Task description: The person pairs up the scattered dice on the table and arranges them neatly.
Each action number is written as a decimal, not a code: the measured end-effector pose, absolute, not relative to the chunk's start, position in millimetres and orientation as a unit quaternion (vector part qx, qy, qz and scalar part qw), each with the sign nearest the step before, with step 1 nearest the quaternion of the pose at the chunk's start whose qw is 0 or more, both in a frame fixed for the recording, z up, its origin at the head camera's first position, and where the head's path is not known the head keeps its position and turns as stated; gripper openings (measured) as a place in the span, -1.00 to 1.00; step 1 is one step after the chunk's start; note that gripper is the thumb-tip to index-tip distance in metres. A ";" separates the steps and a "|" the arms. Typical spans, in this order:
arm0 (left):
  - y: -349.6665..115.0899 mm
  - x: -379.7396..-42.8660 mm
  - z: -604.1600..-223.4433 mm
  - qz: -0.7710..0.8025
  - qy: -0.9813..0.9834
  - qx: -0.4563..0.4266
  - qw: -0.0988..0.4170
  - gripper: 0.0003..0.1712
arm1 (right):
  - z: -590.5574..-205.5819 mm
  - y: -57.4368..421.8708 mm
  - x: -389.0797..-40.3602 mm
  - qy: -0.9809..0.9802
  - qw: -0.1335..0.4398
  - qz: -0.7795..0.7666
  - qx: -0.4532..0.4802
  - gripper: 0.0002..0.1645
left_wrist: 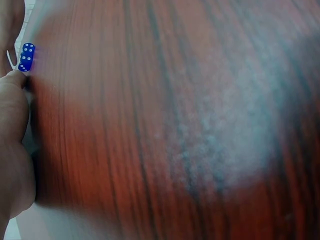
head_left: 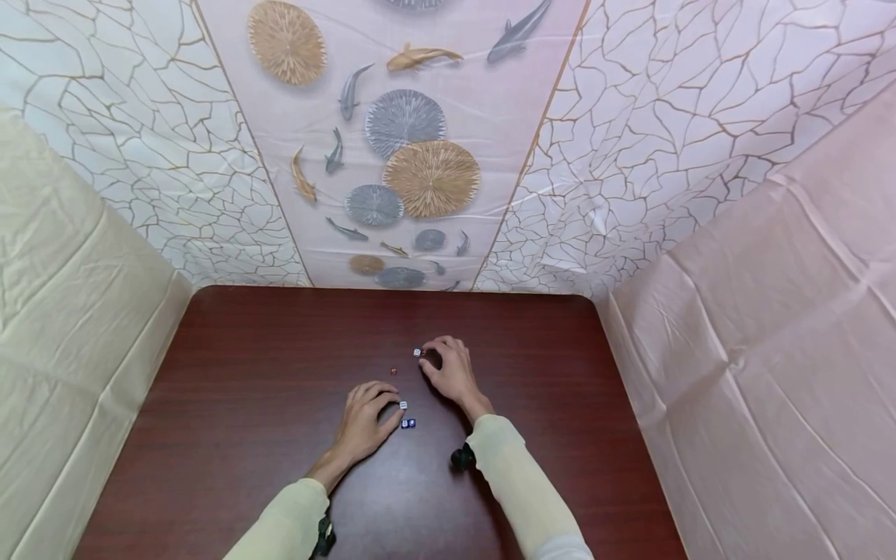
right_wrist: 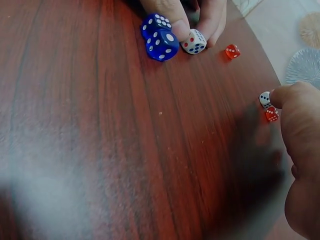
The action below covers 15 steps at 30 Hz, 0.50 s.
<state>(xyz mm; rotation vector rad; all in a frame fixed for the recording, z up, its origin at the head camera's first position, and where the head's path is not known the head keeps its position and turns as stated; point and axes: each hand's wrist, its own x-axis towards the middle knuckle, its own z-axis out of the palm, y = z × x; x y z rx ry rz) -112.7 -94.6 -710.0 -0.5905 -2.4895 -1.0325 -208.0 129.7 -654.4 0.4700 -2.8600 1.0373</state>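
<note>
My left hand (head_left: 365,420) rests low over the table, pinching a white die (head_left: 403,405) between thumb and fingers; the right wrist view shows that thumb against the white die (right_wrist: 194,42). Two blue dice (head_left: 408,424) sit touching each other just beside this thumb, also seen as blue dice (right_wrist: 160,39) in the right wrist view. Farther up, my right hand (head_left: 453,372) curls its thumb and fingers at another white die (right_wrist: 265,99), the thumb tip touching it. A red die (right_wrist: 271,114) lies against that white die. Its far fingers are hidden in the right wrist view.
A single red die (head_left: 393,371) lies on the dark reddish wooden table (head_left: 280,342) between the two hands. Patterned cloth (head_left: 434,179) hangs behind the far edge, and plain cloth walls (head_left: 770,327) flank both sides.
</note>
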 end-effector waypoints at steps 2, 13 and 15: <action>-94.3 -112.9 -710.5 -0.364 -0.886 -0.211 0.192 -0.77 | -655.1 128.3 -210.2 -0.929 0.028 0.336 0.151 -0.68; -94.4 -112.2 -708.6 -0.358 -0.891 -0.211 0.184 -0.78 | -658.8 123.0 -220.4 -0.942 0.012 0.306 0.141 -0.70; -95.1 -112.2 -709.0 -0.356 -0.891 -0.209 0.186 -0.78 | -658.2 121.3 -221.9 -0.943 0.012 0.301 0.142 -0.69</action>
